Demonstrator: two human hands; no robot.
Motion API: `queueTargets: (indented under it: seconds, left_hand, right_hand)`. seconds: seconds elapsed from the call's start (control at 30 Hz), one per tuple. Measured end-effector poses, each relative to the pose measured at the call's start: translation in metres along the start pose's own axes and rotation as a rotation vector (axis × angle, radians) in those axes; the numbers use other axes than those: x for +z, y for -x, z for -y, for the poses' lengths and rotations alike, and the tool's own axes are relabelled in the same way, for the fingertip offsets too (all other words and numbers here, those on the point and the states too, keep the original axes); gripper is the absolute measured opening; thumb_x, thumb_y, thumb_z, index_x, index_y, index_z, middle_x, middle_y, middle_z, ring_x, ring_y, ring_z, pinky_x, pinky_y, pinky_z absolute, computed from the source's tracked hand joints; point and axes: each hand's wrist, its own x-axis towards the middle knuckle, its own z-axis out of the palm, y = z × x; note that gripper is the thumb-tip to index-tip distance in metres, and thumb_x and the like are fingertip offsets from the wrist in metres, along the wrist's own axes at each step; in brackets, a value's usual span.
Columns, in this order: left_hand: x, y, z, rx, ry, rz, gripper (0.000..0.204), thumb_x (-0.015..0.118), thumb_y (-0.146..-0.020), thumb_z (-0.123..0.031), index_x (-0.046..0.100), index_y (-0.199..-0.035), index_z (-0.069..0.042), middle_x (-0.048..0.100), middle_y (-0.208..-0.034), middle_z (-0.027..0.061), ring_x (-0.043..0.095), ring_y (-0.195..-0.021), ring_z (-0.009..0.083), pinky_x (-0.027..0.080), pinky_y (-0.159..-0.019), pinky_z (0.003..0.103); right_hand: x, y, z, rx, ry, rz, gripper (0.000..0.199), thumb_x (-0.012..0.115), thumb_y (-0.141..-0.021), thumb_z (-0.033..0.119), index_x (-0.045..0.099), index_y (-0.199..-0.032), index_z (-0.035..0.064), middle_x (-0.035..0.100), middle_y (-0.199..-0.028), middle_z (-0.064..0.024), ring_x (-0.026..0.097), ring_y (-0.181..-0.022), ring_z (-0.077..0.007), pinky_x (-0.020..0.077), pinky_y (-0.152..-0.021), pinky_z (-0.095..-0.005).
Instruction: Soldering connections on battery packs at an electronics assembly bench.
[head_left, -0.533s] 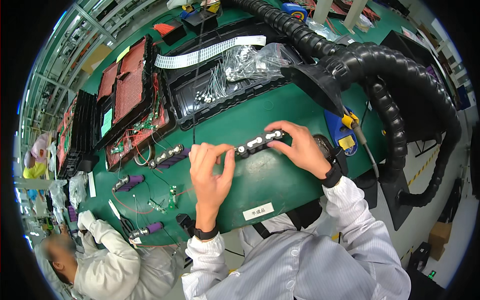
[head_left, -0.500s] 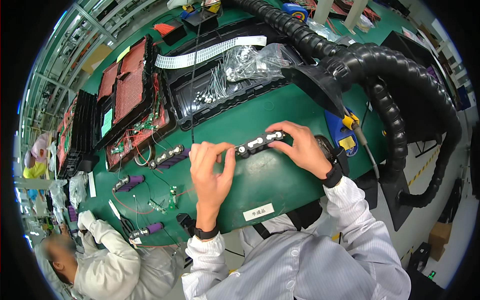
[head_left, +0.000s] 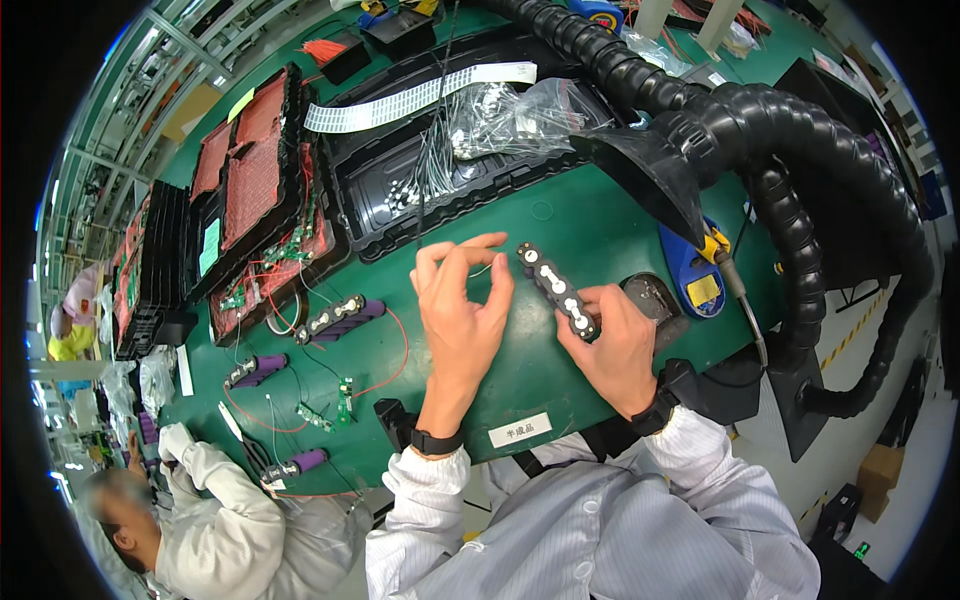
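Note:
My right hand (head_left: 612, 345) is closed around the lower end of a battery pack (head_left: 552, 284). The pack has a black holder and a row of shiny metal tabs facing up, and it slants toward the upper left. To its left is my left hand (head_left: 465, 305), apart from the pack. Its thumb and fingers are curled together, with a thin pale wire (head_left: 481, 270) showing between them. More battery packs with purple cells lie at the left: one (head_left: 338, 320) near the trays, one (head_left: 257, 370) farther left, and one (head_left: 297, 465) near the table edge.
A black tray (head_left: 375, 225) holds cut wires (head_left: 425, 180) and a plastic bag of parts (head_left: 515, 125). Stacked red-lined trays (head_left: 262, 180) stand left. A black fume hose (head_left: 790, 130) arches over the right, beside a soldering iron (head_left: 735, 290) in its blue stand. A co-worker (head_left: 215, 510) sits lower left.
The pack has swung from nearly level to a steep slant, and my right hand has moved down with it. My left hand has come away from the pack's end and shifted right and up.

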Motion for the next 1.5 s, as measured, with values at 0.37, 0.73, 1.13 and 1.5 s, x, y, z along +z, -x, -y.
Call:
queueTargets:
  seconds: [0.37,0.73,1.13,1.5]
  left_hand:
    - [-0.024,-0.006,0.008,0.043,0.033,0.332,0.009,0.075,-0.089,-0.005,0.066,-0.093,-0.006,0.081,-0.112,0.0012,0.055,-0.096,0.0239,0.041,-0.089,0.037]
    - [-0.037,0.02,0.008,0.136,-0.022,0.293,0.015,0.077,-0.083,-0.002,0.065,-0.089,-0.009,0.082,-0.11,-0.0007,0.054,-0.094,0.0232,0.038,-0.082,0.037]
    - [-0.041,0.029,0.02,0.143,0.049,0.259,0.016,0.078,-0.083,-0.003,0.067,-0.094,-0.009,0.08,-0.118,-0.0012,0.059,-0.094,0.0232,0.042,-0.084,0.037]
    - [-0.037,0.036,0.022,0.126,0.119,0.263,0.019,0.079,-0.08,-0.004,0.066,-0.093,-0.011,0.08,-0.122,-0.0034,0.057,-0.097,0.0217,0.039,-0.084,0.035]
  right_hand:
    - [-0.045,-0.039,-0.02,-0.158,-0.014,0.289,0.032,0.076,-0.087,0.003,0.067,-0.118,0.0019,0.068,-0.107,-0.0145,0.067,-0.098,-0.0375,0.0544,-0.083,-0.0451]
    - [-0.027,-0.071,-0.04,-0.287,-0.127,0.361,0.031,0.07,-0.09,-0.001,0.067,-0.121,0.0014,0.069,-0.121,-0.0152,0.066,-0.113,-0.0395,0.0545,-0.094,-0.0459]
    - [-0.001,-0.06,-0.011,-0.642,0.119,0.291,0.025,0.068,-0.088,0.012,0.075,-0.112,0.013,0.071,-0.126,-0.0036,0.065,-0.123,-0.0241,0.0462,-0.113,-0.0495]
    - [0.003,-0.06,-0.01,-0.612,0.067,0.296,0.031,0.074,-0.08,0.0,0.076,-0.109,0.0097,0.071,-0.118,-0.005,0.067,-0.113,-0.0289,0.0506,-0.105,-0.0532]
